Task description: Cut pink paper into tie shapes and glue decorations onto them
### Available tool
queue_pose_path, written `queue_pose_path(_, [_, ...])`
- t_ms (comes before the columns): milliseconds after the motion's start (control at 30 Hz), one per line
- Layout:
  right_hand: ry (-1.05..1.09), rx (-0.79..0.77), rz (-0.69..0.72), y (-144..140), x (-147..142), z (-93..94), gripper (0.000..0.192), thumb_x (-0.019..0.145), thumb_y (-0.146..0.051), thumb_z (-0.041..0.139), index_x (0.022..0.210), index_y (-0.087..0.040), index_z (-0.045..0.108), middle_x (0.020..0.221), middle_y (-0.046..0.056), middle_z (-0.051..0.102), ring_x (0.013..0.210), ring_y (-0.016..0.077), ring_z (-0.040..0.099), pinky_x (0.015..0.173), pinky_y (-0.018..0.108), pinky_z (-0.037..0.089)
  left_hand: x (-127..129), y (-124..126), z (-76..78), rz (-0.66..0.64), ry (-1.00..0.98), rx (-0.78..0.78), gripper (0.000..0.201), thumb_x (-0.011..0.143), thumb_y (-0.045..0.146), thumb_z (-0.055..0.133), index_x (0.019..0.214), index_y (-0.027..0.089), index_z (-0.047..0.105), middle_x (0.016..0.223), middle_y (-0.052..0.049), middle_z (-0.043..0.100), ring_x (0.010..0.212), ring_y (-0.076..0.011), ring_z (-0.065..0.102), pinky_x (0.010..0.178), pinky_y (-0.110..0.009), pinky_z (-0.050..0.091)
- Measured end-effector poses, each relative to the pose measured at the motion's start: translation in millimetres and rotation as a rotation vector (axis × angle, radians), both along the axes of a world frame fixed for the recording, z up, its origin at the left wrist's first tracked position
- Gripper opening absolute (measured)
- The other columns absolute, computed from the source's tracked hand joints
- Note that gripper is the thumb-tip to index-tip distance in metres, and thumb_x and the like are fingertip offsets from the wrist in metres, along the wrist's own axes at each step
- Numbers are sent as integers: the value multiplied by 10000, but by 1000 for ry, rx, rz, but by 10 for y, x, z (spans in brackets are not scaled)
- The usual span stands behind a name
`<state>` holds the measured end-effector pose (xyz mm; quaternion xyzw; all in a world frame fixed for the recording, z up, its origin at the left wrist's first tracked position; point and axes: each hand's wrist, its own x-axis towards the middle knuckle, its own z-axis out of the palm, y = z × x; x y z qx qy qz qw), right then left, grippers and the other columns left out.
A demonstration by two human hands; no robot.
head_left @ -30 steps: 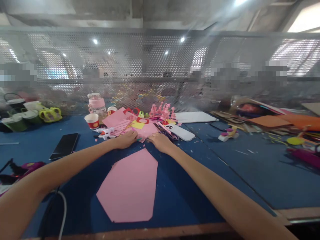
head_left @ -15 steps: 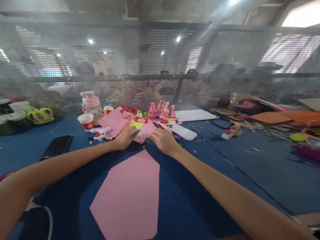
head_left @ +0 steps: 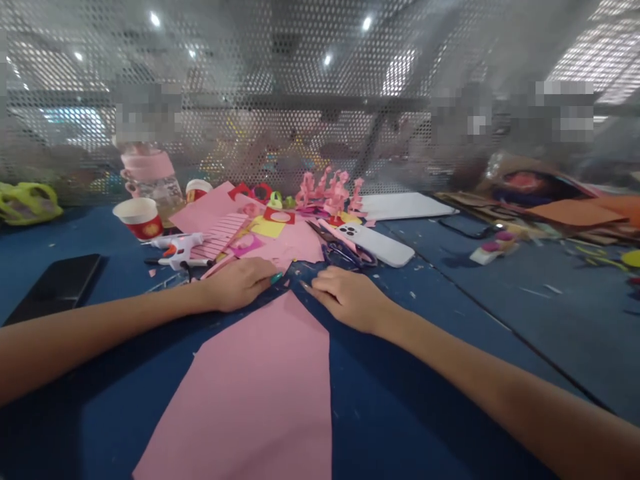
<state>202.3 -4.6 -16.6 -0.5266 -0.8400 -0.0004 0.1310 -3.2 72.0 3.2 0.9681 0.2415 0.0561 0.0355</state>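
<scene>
On the blue table lies a large cut piece of pink paper (head_left: 255, 393), its pointed end facing away from me. My left hand (head_left: 240, 283) rests just beyond that point on the left, teal nails showing, fingers loosely bent and holding nothing visible. Opposite it, my right hand (head_left: 347, 293) lies low over the table with its fingers partly extended, nothing seen in them. Between the hands are small paper scraps. Just past them spreads a pile of pink paper (head_left: 300, 241) with a yellow piece (head_left: 267, 227) on top. Dark-handled scissors (head_left: 345, 252) lie beyond my right hand.
A glue gun (head_left: 183, 250), a paper cup (head_left: 140, 219), a bottle (head_left: 150, 177) and a black phone (head_left: 55, 287) stand or lie left. A white phone (head_left: 380, 244) and pink figures (head_left: 333, 193) are beyond my right hand. A perforated screen (head_left: 280, 80) closes the back.
Both hands have drawn back from the pink paper pile toward me, onto the table by the large sheet's tip. The view has tilted down and come closer.
</scene>
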Motion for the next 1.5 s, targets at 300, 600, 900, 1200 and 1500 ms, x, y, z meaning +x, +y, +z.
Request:
queue_pose_path(300, [-36,-38,-39,-31,-17,30,278,867,-226,370,661,-174,549,687,36,565,729,154,492,625,257,327,17,18,-44,-6,7,15,305,880,224,324,1083,154,543,1058,-73,608,996,-164,537,884,-289,391])
queue_pose_path(600, [-69,-63,-54,-45,-31,71,278,875,-229,360,681,-169,550,710,36,576,732,153,476,643,263,316,14,37,-66,-36,40,85,302,871,252,330,1045,161,560,1039,-81,614,972,-179,553,866,-303,415])
queue_pose_path(900, [-50,-67,-57,-39,-26,54,276,867,-224,367,664,-171,546,702,36,579,734,152,476,647,264,317,22,40,-62,-14,43,72,337,882,267,298,1079,162,551,1086,-79,606,1004,-172,543,885,-291,408])
queue_pose_path(1200, [-62,-132,-136,-41,-88,119,301,857,-229,362,628,-175,550,707,37,601,740,159,482,605,260,300,46,2,-54,33,72,118,317,866,253,312,1046,150,551,1016,-89,613,967,-187,551,855,-310,416])
queue_pose_path(1500, [39,-178,-180,9,-77,100,309,822,-257,395,531,-173,456,576,13,518,679,136,467,547,237,269,50,-24,-21,40,86,143,221,854,241,331,907,154,527,919,-73,588,889,-187,550,788,-306,419])
